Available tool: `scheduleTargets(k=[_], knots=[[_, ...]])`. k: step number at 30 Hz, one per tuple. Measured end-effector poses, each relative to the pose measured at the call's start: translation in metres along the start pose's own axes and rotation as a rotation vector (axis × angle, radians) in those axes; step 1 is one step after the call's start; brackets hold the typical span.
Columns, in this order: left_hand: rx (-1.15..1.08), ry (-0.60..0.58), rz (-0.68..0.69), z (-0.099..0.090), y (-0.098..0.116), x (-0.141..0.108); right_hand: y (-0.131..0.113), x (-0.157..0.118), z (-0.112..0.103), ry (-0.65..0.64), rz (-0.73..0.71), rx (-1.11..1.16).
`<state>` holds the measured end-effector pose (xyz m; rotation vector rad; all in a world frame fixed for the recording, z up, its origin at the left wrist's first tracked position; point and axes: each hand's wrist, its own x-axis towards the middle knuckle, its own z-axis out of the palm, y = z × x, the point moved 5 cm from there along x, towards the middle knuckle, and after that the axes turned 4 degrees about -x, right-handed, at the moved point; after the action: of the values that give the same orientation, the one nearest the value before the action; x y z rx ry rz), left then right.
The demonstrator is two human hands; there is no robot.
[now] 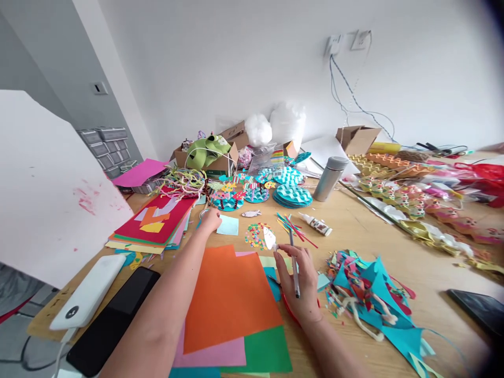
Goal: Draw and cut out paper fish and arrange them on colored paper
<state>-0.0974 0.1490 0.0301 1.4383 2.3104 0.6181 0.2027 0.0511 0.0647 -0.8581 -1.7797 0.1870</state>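
- Cardboard box at back, green fabric heaped above its rim.
- Silver bottle upright, lid on; glue bottle on its side nearby.
- Wooden worktop backs onto white wall, sockets above.
- Right hand: fingers pinch white fish cutout beside paper dots; pen across same hand.
- Left hand: fingers curled by pale blue paper, can't tell if gripping.
- Power bank near left edge.
- Bare wood right of glue bottle; scrap heap crowds right hand's right.

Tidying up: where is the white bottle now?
The white bottle lies right of centre in the head view, beside the coloured strips, in front of the silver flask.
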Motion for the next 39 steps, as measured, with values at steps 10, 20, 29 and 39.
scheduleTargets(k=[10,20,29,39], knots=[[0.221,0.108,0.169,-0.003,0.043,-0.034,0.002,0.005,-0.008,0.048,0.146,0.008],[0.243,-0.112,0.285,0.058,0.113,0.023,0.005,0.008,-0.011,0.068,0.147,-0.016],[0.201,-0.226,0.133,0.076,0.111,0.057,0.015,0.009,-0.013,0.081,0.185,-0.028],[-0.063,-0.284,0.146,0.072,0.101,0.049,0.031,0.045,-0.009,-0.019,0.301,-0.044]])
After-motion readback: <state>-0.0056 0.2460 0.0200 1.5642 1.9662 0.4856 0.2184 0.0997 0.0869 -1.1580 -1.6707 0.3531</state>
